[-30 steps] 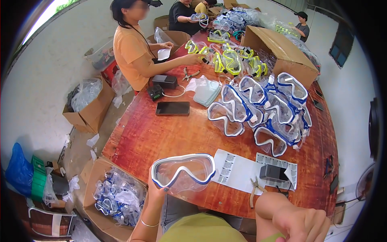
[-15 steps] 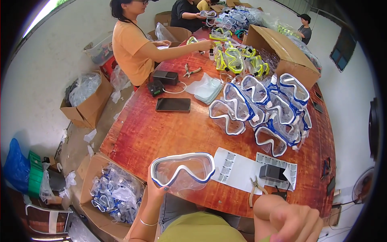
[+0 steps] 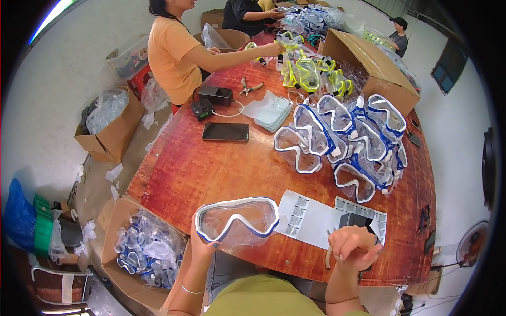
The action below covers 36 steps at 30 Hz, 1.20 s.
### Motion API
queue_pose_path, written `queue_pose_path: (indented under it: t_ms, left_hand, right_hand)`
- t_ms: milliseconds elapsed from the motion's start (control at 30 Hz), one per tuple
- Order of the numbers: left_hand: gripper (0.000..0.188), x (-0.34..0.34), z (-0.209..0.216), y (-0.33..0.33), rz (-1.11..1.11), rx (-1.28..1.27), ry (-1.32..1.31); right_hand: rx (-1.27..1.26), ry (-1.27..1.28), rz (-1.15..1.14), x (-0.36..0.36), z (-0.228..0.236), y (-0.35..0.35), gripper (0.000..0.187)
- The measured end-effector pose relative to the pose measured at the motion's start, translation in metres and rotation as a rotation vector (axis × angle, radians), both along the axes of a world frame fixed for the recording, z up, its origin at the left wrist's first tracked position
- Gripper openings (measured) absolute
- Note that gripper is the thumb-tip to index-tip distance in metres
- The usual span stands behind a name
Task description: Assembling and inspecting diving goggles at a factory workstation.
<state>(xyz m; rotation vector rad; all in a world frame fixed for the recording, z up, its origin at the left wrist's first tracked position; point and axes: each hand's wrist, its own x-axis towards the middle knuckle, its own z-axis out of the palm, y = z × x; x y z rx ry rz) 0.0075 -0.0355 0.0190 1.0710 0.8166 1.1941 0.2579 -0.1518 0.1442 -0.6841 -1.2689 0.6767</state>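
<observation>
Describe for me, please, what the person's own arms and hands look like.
The left hand and right hand wear no gloves. A thin, silvery bangle circles the left wrist; the right wrist shows none. The left thumbnail looks dark, perhaps painted. No long sleeves cover the arms; the top is yellow-green.

Masks [image 3: 345, 138] right of phone [image 3: 225, 132], on table [image 3: 211, 171]

Your left hand [image 3: 203, 248] holds a blue-and-white mask [image 3: 237, 217] by the wooden table [image 3: 232, 169]; your right hand [image 3: 353, 246] partly hides a dark box [image 3: 355, 219].
</observation>
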Motion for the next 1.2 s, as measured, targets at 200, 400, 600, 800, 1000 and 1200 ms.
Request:
queue_pose_path:
  t_ms: [200,400,600,800,1000,1200]
  left_hand:
    - [0.100,0.002,-0.008,0.002,-0.014,0.011,0.014]
    - [0.100,0.005,-0.005,0.001,-0.019,-0.005,-0.012]
    - [0.102,0.005,-0.004,-0.002,-0.015,0.010,-0.002]
    - [0.100,0.004,-0.005,-0.008,-0.002,0.037,0.014]
    - [0.105,0.011,0.001,-0.010,-0.042,0.026,0.098]
    - [0.106,0.009,-0.016,-0.019,0.004,0.011,0.052]
  right_hand:
    - [-0.134,0.166,-0.063,0.003,-0.031,-0.009,0.072]
    - [-0.151,0.121,-0.123,0.005,-0.043,-0.009,0.068]
    - [-0.086,-0.279,-0.445,-0.001,-0.035,0.002,0.054]
    - [-0.215,0.001,-0.298,-0.006,-0.047,-0.012,0.051]
    - [-0.346,0.166,-0.172,-0.005,-0.066,-0.025,0.054]
    - [-0.461,0.203,-0.108,0.001,-0.079,-0.038,0.049]
